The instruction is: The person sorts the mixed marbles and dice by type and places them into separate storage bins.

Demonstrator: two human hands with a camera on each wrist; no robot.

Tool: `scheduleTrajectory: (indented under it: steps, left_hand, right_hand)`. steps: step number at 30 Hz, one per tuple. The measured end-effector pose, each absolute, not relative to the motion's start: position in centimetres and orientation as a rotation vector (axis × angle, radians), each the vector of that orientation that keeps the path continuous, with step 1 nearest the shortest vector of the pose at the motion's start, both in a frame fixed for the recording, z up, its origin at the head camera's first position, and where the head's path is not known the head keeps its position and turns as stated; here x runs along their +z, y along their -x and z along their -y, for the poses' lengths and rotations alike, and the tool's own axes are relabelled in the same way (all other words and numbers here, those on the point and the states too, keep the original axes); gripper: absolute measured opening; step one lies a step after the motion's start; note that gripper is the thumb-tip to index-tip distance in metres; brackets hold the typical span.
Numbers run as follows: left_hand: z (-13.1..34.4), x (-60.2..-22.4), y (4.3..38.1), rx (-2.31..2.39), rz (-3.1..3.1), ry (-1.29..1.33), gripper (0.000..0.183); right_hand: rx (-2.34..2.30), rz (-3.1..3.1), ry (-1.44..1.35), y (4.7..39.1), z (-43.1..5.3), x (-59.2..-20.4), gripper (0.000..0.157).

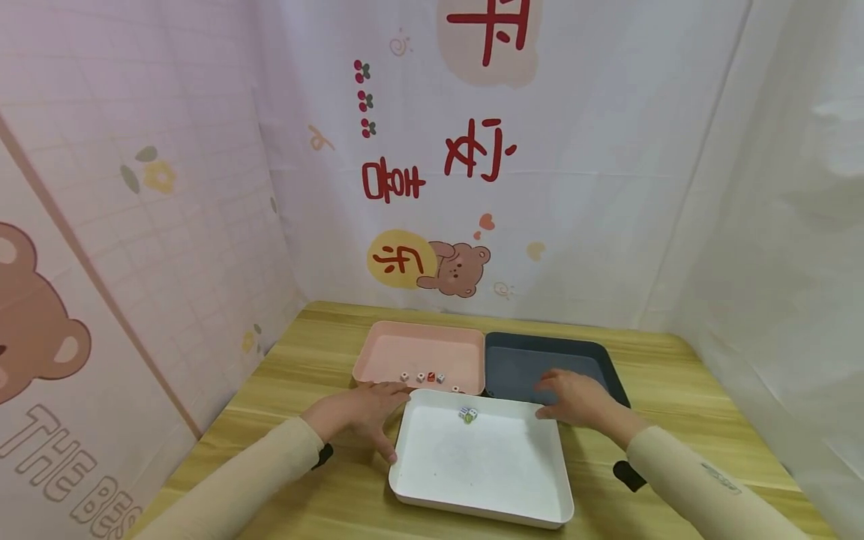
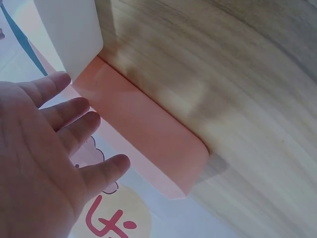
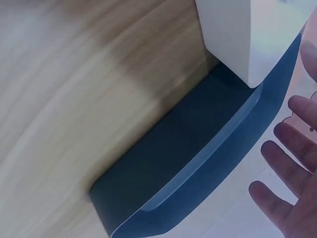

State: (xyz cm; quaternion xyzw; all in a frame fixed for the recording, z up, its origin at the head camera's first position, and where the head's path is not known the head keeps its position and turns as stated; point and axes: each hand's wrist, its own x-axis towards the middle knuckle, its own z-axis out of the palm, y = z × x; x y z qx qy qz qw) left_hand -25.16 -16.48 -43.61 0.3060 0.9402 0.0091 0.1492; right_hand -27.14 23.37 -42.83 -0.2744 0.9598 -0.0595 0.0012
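Note:
A white tray [image 1: 472, 472] lies nearest me, with a small cluster of white and green dice [image 1: 468, 414] by its far edge. My left hand [image 1: 364, 414] is at its far left corner, fingers spread and holding nothing. On the other side, my right hand [image 1: 579, 399] hovers by the far right corner, over the near part of a dark blue tray [image 1: 540, 364]. Its fingers are loosely bent around no object. In the wrist views, both the left palm [image 2: 39, 158] and the right fingers [image 3: 287, 158] look relaxed. Whether either hand touches the white rim, I cannot tell.
Behind the white tray, a pink tray [image 1: 425, 349] stands beside the dark blue one, with several small dice [image 1: 430, 376] along its near side. The wooden table [image 1: 297, 345] meets printed white curtains [image 1: 574, 187] at the back and both sides.

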Motion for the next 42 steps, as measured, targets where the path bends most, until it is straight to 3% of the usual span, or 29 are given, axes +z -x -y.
scheduleTrajectory:
  steps: [5, 19, 26, 42]
  left_hand:
    - [16.3, -43.3, 25.4, 0.012, -2.732, -0.878, 0.108]
    - [13.6, -42.2, 26.7, -0.051, -2.864, -1.145, 0.070]
    - [12.0, -42.8, 26.7, -0.152, -2.883, -1.232, 0.062]
    - [8.9, -43.1, 27.8, -0.378, -2.853, -1.400, 0.046]
  right_hand:
    - [-0.186, -2.987, 0.863, 26.1, -24.0, -42.8, 0.051]
    - [-0.197, -2.962, 0.847, 24.3, -24.8, -42.9, 0.064]
    - [-0.241, -2.882, 0.866, 23.7, -25.7, -43.4, 0.072]
    - [-0.324, -2.863, 0.898, 23.0, -26.9, -45.0, 0.073]
